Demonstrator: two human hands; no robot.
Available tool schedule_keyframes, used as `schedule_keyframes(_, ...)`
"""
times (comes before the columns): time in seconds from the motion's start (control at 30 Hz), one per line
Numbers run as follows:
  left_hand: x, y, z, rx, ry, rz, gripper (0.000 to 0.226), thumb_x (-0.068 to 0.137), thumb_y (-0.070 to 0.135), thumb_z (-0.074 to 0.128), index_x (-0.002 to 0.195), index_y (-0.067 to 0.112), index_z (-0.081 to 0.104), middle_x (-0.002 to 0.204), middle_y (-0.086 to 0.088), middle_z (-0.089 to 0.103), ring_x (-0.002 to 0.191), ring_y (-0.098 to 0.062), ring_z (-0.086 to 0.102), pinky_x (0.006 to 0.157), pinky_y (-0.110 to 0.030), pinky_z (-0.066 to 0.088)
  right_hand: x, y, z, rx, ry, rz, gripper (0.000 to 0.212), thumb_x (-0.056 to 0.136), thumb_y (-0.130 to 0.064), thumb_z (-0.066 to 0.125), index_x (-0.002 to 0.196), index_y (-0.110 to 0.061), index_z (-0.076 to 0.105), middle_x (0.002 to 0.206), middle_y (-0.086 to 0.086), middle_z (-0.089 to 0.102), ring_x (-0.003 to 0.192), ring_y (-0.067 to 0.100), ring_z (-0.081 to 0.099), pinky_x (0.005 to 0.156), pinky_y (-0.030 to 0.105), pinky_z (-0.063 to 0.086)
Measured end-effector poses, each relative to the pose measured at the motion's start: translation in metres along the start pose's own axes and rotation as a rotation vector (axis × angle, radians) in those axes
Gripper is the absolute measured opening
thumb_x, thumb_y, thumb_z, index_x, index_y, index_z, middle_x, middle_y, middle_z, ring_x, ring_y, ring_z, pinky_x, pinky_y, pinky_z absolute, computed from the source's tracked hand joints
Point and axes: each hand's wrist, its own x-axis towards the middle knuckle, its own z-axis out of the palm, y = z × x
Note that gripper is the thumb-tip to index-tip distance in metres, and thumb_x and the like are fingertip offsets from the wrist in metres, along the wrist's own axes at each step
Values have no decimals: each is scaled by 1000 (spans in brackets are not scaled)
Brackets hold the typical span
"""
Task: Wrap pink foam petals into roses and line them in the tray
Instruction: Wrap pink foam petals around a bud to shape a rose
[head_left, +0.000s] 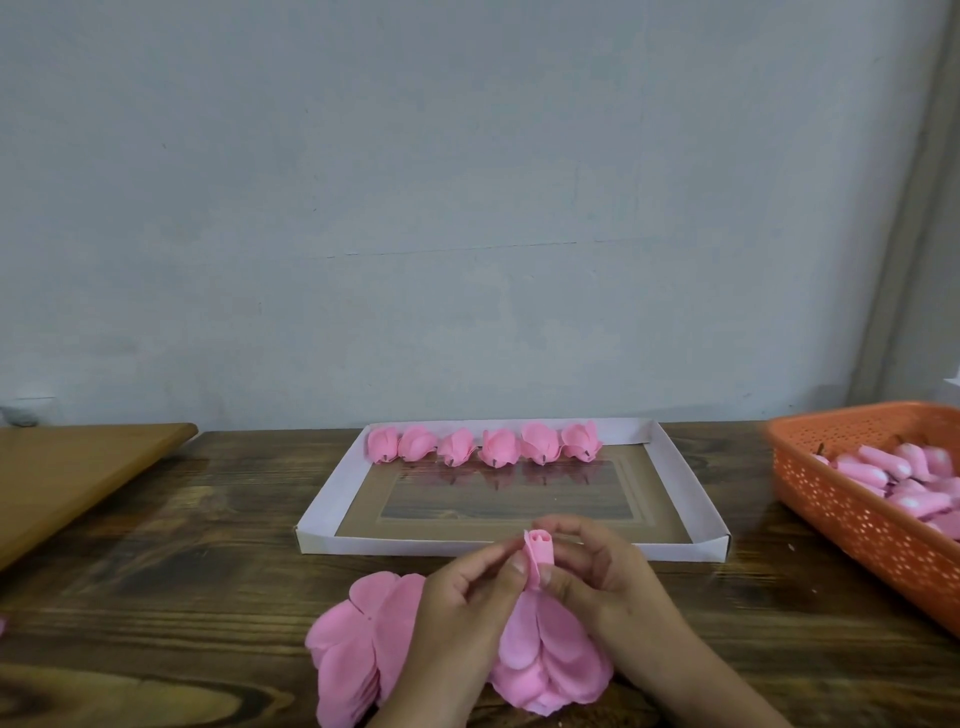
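I see both hands, left hand (467, 587) and right hand (597, 571), pinching the upright rose bud (537, 558) at lower centre; the tray (332, 499) lies directly above.

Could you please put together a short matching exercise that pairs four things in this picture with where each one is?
Things:
1. finished roses
2. rolled bud
3. orange basket
4. loose petals

Places:
A. on the table at the near edge, under the hands
B. pinched between the left hand and the right hand
C. in a row along the far wall of the white tray
D. at the right end of the wooden table, holding pink buds

Pairs: 1-C, 2-B, 3-D, 4-A
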Motion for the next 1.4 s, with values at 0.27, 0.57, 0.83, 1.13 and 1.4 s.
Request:
schedule_keyframes(0.27, 2, -2, -2, -12, -88, 22, 30, 86, 25, 65, 112, 14, 76, 107, -2, 79, 107, -11, 72, 85, -16, 53, 1, -3, -1, 37, -3, -28, 24, 81, -14, 78, 105, -15, 75, 101, 20, 75, 95, 30, 71, 89, 42, 55)
schedule_keyframes(0.57, 5, -4, -1, -81, -76, -36, 32, 82, 27, 66, 108, 13, 78, 103, -12, 79, 104, -21, 73, 87, -25, 57, -2, -8, -3, 32, -35, -9, 37, 75, -28, 84, 108, -14, 76, 103, 18, 75, 95, 24, 70, 84, 34, 55)
schedule_keyframes(0.83, 4, 0, -2, -40, -22, -43, 18, 88, 20, 68, 92, 30, 83, 92, -9, 80, 87, -7, 74, 73, -14, 53, -4, -11, -3, 35, -134, 20, 26, 91, -15, 68, 116, -9, 72, 111, 20, 73, 103, 25, 68, 87, 31, 53)
schedule_keyframes(1.13, 2, 4, -2, -27, -50, -62, 29, 87, 24, 64, 109, 11, 78, 105, -6, 79, 107, -16, 72, 93, -28, 56, -4, -12, -2, 1, -83, 32, 25, 91, -2, 66, 115, -3, 70, 113, 22, 71, 105, 30, 65, 97, 45, 49)
schedule_keyframes(1.4, 2, 3, -2, -23, 40, -166, 23, 92, 13, 69, 115, 12, 74, 107, -9, 78, 109, -26, 71, 98, -40, 56, -1, -5, -3, -20, -27, 5, 27, 81, -11, 72, 108, -14, 76, 105, 17, 75, 101, 33, 70, 89, 42, 56)
